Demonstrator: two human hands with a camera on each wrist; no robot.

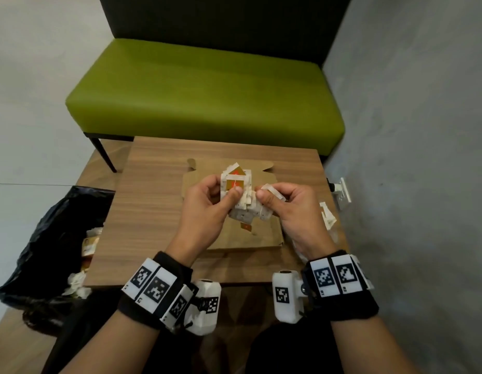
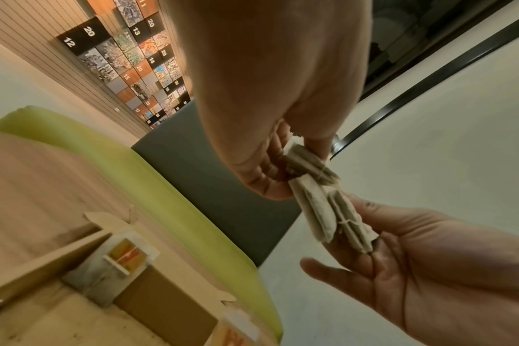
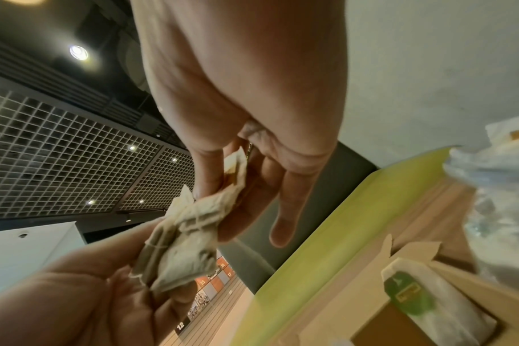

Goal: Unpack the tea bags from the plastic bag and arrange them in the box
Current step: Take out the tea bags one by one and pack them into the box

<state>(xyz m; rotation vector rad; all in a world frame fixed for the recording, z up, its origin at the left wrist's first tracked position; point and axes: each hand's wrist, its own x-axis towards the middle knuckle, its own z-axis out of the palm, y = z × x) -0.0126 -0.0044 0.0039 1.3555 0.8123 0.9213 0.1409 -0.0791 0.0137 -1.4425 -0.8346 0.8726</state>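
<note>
A bundle of white tea bags with orange tags hangs in the air over the open cardboard box on the wooden table. My left hand pinches the bundle's left side between thumb and fingers. My right hand pinches its right side, thumb on top. The left wrist view shows the tea bags fanned between the left hand and the right hand. The box below holds a tea bag with an orange tag. Another tea bag with a green tag shows in the right wrist view.
A clear plastic bag with more tea bags lies at the table's right edge. A black rubbish bag stands on the floor to the left. A green bench stands behind the table, and a grey wall runs along the right.
</note>
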